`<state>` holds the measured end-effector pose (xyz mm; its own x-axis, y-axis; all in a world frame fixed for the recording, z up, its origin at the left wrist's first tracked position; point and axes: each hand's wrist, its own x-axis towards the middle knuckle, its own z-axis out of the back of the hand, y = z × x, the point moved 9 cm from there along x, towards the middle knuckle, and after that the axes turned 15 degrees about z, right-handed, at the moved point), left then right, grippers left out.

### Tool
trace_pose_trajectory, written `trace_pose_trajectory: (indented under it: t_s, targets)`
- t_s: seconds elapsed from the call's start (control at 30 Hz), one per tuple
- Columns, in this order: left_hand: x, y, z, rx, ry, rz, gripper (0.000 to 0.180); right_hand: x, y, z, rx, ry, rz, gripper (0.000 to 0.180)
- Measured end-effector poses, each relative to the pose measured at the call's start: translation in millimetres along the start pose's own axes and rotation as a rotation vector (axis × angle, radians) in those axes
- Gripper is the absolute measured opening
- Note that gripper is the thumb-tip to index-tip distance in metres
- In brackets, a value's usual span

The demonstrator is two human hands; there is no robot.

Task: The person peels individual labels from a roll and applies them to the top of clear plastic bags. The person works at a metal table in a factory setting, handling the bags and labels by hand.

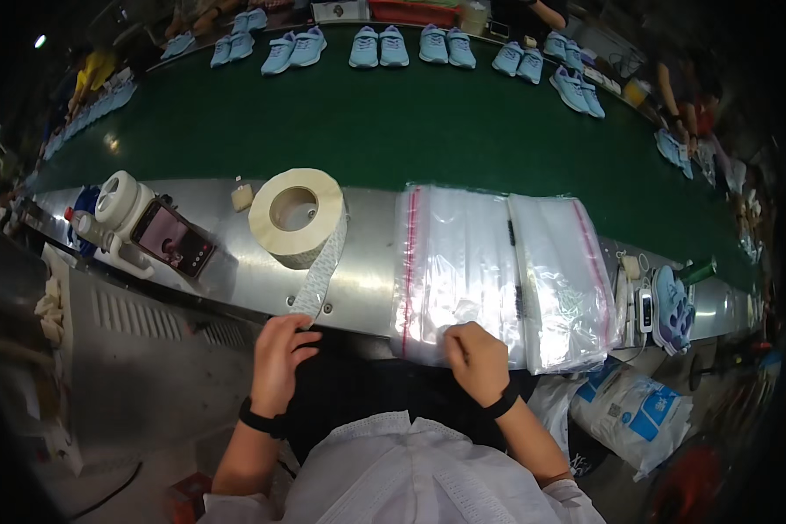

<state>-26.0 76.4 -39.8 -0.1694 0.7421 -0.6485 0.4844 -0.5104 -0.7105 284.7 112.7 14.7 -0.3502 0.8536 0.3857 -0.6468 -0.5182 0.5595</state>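
Note:
A large roll of labels (266, 225) stands on the steel ledge, its paper strip (321, 272) hanging toward me. My left hand (278, 360) pinches the loose end of that strip at the ledge's front edge. To the right lie two stacks of clear plastic bags, a left stack (428, 262) and a right stack (559, 279), each with a red line along one side. My right hand (480, 360) rests at the near edge of the left stack, fingers curled and pressed together. What its fingertips hold, if anything, is hidden.
A phone (173, 237) leans against a white jug (124, 205) at left. Light-blue sneakers (380, 48) line the far side of the green belt (358, 122), where other people work. A sneaker (671, 310) sits right of the bags, above a white sack (629, 410).

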Motion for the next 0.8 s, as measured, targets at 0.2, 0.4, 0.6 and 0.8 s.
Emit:
trace_pose_trajectory:
  t_s: [0.2, 0.4, 0.6, 0.8]
  targets:
    - [49.3, 27.4, 38.0, 0.112, -0.044, 0.035, 0.028, -34.9, -90.5, 100.5, 0.475, -0.576, -0.506, 0.027]
    - [56.0, 35.0, 3.2, 1.082, -0.136, -0.418, 0.036, -160.9, -153.1, 190.5, -0.468, -0.494, -0.695, 0.02]
    - [-0.9, 47.0, -60.6, 0.92, 0.213, -0.282, 0.01, -105.7, -52.1, 156.8, -0.515, -0.567, -0.369, 0.002]
    - [-23.9, 81.0, -144.5, 0.249, 0.61, 0.319, 0.022, -18.2, 26.3, -27.6, 0.908, 0.152, -0.348, 0.014]
